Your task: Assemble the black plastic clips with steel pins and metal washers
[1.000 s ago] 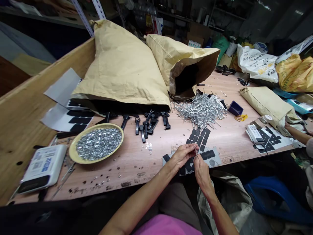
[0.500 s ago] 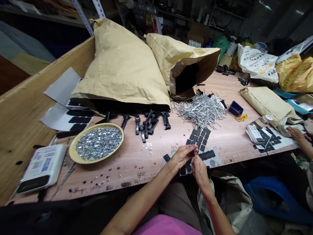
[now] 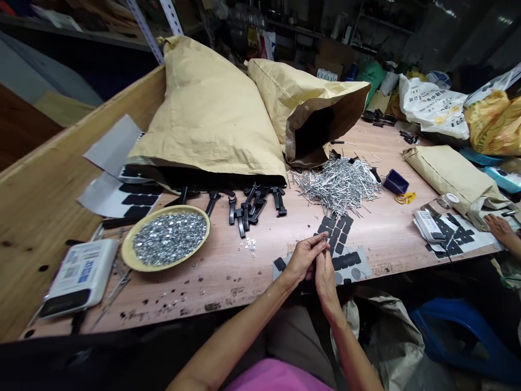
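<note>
My left hand (image 3: 303,256) and my right hand (image 3: 324,276) meet at the near edge of the wooden table (image 3: 382,239), fingers pinched together on a small thin part that I cannot make out. Under them lies a sheet of black pads (image 3: 345,260). Beyond it sits a pile of thin metal pins (image 3: 337,183). Several black plastic clips (image 3: 252,205) lie left of the pins. A yellow dish of small metal washers (image 3: 167,238) stands to the left, with a few loose washers (image 3: 249,245) nearer my hands.
Two big brown paper sacks (image 3: 211,114) lie at the back, one open (image 3: 317,119). A white device (image 3: 79,277) sits at the near left, a small blue tray (image 3: 394,181) right of the pins. Another person's hand (image 3: 500,228) rests on pad sheets at the right edge.
My right hand has moved up close against my left, fingers now pressed together. The other person's hand at the right has slid forward onto the table. The view has shifted slightly.
</note>
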`<state>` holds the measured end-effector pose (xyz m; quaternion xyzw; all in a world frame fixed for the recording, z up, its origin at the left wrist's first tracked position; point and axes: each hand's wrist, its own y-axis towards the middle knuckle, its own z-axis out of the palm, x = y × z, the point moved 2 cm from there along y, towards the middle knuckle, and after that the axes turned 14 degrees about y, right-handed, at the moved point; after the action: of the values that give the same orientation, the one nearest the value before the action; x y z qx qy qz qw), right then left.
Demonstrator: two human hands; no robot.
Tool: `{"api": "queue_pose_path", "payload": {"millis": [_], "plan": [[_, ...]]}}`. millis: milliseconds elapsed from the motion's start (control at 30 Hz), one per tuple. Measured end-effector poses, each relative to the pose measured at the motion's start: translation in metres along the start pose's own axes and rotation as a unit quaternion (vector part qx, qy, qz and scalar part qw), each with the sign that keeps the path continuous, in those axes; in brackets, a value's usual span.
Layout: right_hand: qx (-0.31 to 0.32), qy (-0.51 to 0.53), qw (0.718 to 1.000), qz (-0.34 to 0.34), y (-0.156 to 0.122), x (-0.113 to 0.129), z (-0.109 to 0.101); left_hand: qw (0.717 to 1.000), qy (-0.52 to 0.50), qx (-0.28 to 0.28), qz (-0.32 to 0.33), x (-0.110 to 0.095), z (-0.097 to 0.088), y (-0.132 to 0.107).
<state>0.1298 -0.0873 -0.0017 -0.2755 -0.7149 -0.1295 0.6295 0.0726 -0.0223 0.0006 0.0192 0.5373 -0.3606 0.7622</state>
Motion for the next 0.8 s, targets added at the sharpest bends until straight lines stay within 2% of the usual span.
{"api": "queue_pose_path", "payload": {"millis": [100, 200, 267, 333, 433, 633, 700, 800], "plan": [[-0.029, -0.078, 0.995, -0.061, 0.006, 0.008, -0.011, 0.999, -0.042, -0.013, 0.026, -0.012, -0.012, 0.005], [-0.062, -0.135, 0.968, -0.202, 0.016, 0.025, -0.031, 0.999, -0.032, 0.024, 0.024, -0.021, -0.02, 0.006], [-0.019, -0.137, 0.948, -0.287, 0.025, 0.038, -0.039, 0.998, -0.015, 0.067, 0.001, -0.024, -0.021, 0.003], [0.048, -0.131, 0.933, -0.331, 0.033, 0.046, -0.043, 0.995, -0.006, 0.101, -0.018, -0.026, -0.02, 0.0], [0.121, -0.116, 0.925, -0.34, 0.043, 0.052, -0.045, 0.99, 0.001, 0.135, -0.036, -0.029, -0.018, -0.004], [0.194, -0.098, 0.932, -0.29, 0.047, 0.061, -0.049, 0.976, 0.014, 0.199, -0.085, -0.032, -0.017, -0.006], [0.214, -0.086, 0.938, -0.259, 0.047, 0.062, -0.051, 0.974, 0.034, 0.202, -0.095, -0.03, -0.016, -0.006], [0.243, -0.072, 0.943, -0.216, 0.047, 0.062, -0.056, 0.977, 0.074, 0.182, -0.077, -0.025, -0.015, -0.006]]}}
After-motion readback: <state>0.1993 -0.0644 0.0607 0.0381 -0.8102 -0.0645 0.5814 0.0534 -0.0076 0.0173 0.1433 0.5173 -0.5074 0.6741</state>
